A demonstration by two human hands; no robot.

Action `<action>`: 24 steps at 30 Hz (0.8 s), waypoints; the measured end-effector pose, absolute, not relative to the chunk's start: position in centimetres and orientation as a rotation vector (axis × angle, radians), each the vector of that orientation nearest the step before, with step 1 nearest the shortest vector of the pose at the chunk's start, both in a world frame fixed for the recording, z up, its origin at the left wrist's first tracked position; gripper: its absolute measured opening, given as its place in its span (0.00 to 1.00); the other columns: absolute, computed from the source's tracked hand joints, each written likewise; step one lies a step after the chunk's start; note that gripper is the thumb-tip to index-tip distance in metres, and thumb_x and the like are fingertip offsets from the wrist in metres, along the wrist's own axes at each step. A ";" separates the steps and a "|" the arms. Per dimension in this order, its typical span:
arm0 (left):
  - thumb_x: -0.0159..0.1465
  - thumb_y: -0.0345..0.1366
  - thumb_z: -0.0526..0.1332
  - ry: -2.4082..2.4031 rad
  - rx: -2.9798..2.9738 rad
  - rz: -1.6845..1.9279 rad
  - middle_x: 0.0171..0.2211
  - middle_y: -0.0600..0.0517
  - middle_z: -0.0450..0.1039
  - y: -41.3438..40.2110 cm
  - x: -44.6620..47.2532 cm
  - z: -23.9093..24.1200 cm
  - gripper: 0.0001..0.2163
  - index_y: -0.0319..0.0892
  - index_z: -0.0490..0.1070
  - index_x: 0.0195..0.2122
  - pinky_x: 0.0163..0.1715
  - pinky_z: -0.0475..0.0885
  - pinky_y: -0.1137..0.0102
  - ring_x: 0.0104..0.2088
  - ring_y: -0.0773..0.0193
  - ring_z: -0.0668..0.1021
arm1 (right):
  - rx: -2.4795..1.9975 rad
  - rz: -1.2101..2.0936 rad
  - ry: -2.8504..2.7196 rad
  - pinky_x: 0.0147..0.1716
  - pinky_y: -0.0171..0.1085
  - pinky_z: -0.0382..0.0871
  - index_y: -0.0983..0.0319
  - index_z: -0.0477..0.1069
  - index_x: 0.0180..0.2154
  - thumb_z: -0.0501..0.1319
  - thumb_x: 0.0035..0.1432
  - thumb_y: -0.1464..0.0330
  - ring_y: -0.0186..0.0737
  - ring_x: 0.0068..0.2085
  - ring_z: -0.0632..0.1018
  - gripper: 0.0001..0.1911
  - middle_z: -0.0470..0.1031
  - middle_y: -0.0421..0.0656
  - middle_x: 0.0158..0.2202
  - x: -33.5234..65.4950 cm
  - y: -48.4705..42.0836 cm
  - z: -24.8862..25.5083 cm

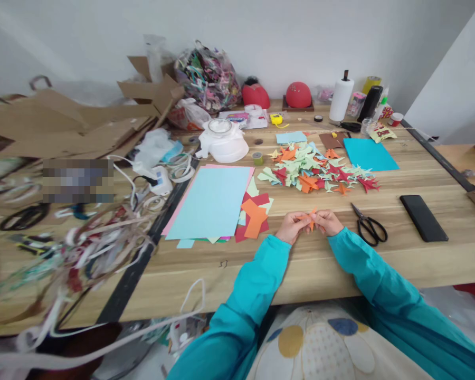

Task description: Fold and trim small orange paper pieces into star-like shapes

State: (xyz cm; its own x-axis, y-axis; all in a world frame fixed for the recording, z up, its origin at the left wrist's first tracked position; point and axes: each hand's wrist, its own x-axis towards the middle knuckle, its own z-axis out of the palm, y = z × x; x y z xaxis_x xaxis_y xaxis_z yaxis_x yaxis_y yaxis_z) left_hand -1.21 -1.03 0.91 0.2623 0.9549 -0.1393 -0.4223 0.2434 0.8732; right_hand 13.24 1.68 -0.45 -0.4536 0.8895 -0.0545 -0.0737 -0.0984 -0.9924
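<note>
Between my two hands is a small folded orange paper piece point(312, 220) with narrow points, like an origami crane in the making. My left hand point(291, 227) pinches one side of it, and my right hand point(328, 222) pinches the other. Both hands are just above the wooden table point(301, 269). Beyond them lies a heap of folded paper cranes point(309, 168) in green, orange, red and blue. Left of my hands are loose orange paper pieces point(255, 219) over red ones, beside a stack of coloured sheets point(211, 200), light blue on top. Black-handled scissors point(371, 229) lie to the right.
A black phone point(423, 217) lies at the right. A turquoise sheet point(370, 154) rests behind the heap. Tangled ribbons and cords point(91, 248) cover the left side. Along the wall stand a cardboard box point(75, 121), a stuffed plastic bag point(208, 76), red pincushions point(298, 95) and a white roll point(341, 100).
</note>
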 end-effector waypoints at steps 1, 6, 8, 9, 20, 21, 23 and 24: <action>0.43 0.40 0.69 0.777 0.812 1.095 0.17 0.52 0.70 -1.1 -1.2 0.8 0.14 0.34 0.70 0.22 0.16 0.63 0.75 0.15 0.72 0.69 | -0.924 1.673 -1.414 0.10 0.29 0.45 0.64 0.65 0.12 0.62 0.45 0.52 0.25 0.10 0.57 0.24 0.60 0.35 0.07 13.2 1.7 -0.5; 0.45 0.40 0.69 0.669 0.785 1.076 0.18 0.50 0.71 -1.1 -0.9 0.7 0.14 0.33 0.71 0.23 0.16 0.63 0.76 0.16 0.72 0.70 | -0.886 1.746 -1.351 0.11 0.30 0.48 0.62 0.61 0.12 0.60 0.43 0.48 0.25 0.09 0.55 0.26 0.60 0.35 0.07 12.7 1.3 -0.1; 0.45 0.40 0.69 0.662 0.775 1.072 0.18 0.50 0.71 -1.1 -0.8 0.8 0.13 0.33 0.71 0.23 0.16 0.63 0.76 0.16 0.72 0.70 | -0.888 1.755 -1.324 0.11 0.30 0.50 0.62 0.60 0.12 0.59 0.43 0.48 0.25 0.09 0.55 0.26 0.58 0.35 0.06 12.5 1.3 -0.2; 0.45 0.40 0.69 0.673 0.767 1.074 0.18 0.51 0.71 -1.1 -0.8 0.8 0.13 0.33 0.72 0.23 0.16 0.63 0.76 0.16 0.72 0.70 | -0.895 1.752 -1.315 0.11 0.30 0.49 0.62 0.59 0.12 0.59 0.44 0.48 0.25 0.09 0.55 0.26 0.58 0.35 0.06 12.5 1.3 -0.2; 0.40 0.37 0.71 0.858 0.759 1.096 0.15 0.53 0.69 -1.0 -1.0 1.0 0.13 0.34 0.70 0.19 0.14 0.64 0.75 0.14 0.72 0.68 | -0.969 1.647 -1.444 0.11 0.29 0.46 0.63 0.59 0.08 0.67 0.39 0.54 0.25 0.11 0.57 0.26 0.60 0.35 0.07 13.1 1.7 -0.1; 0.39 0.36 0.71 0.859 0.749 1.090 0.15 0.54 0.69 -1.0 -1.1 1.0 0.13 0.34 0.70 0.18 0.14 0.63 0.75 0.14 0.72 0.68 | -0.959 1.646 -1.486 0.12 0.29 0.47 0.63 0.59 0.08 0.67 0.39 0.55 0.25 0.11 0.58 0.26 0.61 0.36 0.07 13.1 1.6 0.0; 0.40 0.36 0.70 0.854 0.735 1.074 0.14 0.54 0.68 -0.9 -1.2 1.0 0.12 0.34 0.70 0.19 0.14 0.63 0.75 0.14 0.73 0.67 | -0.949 1.667 -1.565 0.12 0.29 0.47 0.64 0.63 0.11 0.66 0.41 0.56 0.25 0.12 0.58 0.23 0.61 0.36 0.08 13.2 1.5 0.4; 0.40 0.35 0.70 0.852 0.731 1.067 0.14 0.54 0.67 -0.9 -1.2 1.1 0.12 0.34 0.70 0.19 0.14 0.63 0.75 0.13 0.73 0.67 | -0.952 1.681 -1.597 0.12 0.29 0.47 0.65 0.66 0.13 0.65 0.42 0.56 0.24 0.11 0.58 0.21 0.61 0.35 0.08 13.2 1.5 0.5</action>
State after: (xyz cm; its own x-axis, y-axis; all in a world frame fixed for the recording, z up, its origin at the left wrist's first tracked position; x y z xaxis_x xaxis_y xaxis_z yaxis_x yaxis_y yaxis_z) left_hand -1.25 -0.94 1.06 0.2400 0.9428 -0.2314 -0.4349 0.3176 0.8426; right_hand 13.22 1.51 0.49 -0.5445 0.8348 -0.0814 0.0387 -0.0719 -0.9967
